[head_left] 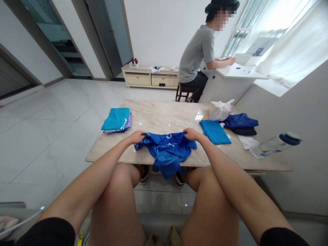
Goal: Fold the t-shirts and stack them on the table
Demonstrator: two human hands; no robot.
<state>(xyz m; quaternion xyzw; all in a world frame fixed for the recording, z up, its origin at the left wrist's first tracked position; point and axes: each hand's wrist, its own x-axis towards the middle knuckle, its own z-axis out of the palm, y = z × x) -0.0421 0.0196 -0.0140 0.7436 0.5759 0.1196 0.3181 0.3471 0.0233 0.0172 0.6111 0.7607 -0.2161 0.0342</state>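
A blue T-shirt (167, 150) with white print lies crumpled at the near edge of the marble-topped table (159, 114), its lower part hanging over. My left hand (137, 137) grips its left upper corner, fingers closed on the cloth. At the opposite upper corner, my right hand (191, 134) pinches the fabric too. The upper edge is drawn out between both hands. To the left sits a folded stack of teal and purple clothes (116, 119). A folded blue cloth (215, 131) lies right of my right hand.
Farther right are a white plastic bag (221, 108), dark blue clothes (241, 122), white paper (248, 141) and a clear water bottle (275, 145) with a blue lid. Beyond the table, a person in a grey shirt (196, 51) sits at a white desk (238, 71). A low cabinet (139, 79) stands against the wall.
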